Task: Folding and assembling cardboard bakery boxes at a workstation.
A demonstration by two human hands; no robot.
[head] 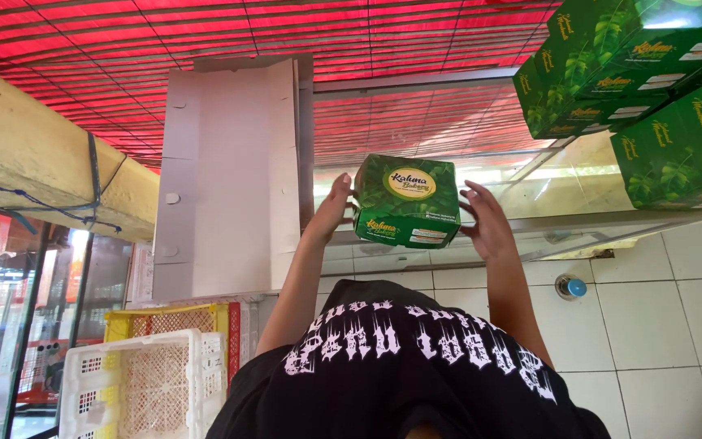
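Note:
I hold a green box (407, 201) with a leaf pattern and a round yellow label up between both hands. My left hand (331, 208) presses against its left side with the fingers on the edge. My right hand (487, 223) is spread against its right side. Both forearms reach up from my black shirt (400, 366) with white lettering. A stack of several matching green boxes (635, 73) sits up to the right, apart from the held box.
A flat unfolded white carton (229, 179) stands upright to the left. White (144, 386) and yellow (164, 319) plastic crates are at lower left. A glass shelf (546, 203) and a white tiled wall (660, 301) lie behind, under a red slatted roof (286, 32).

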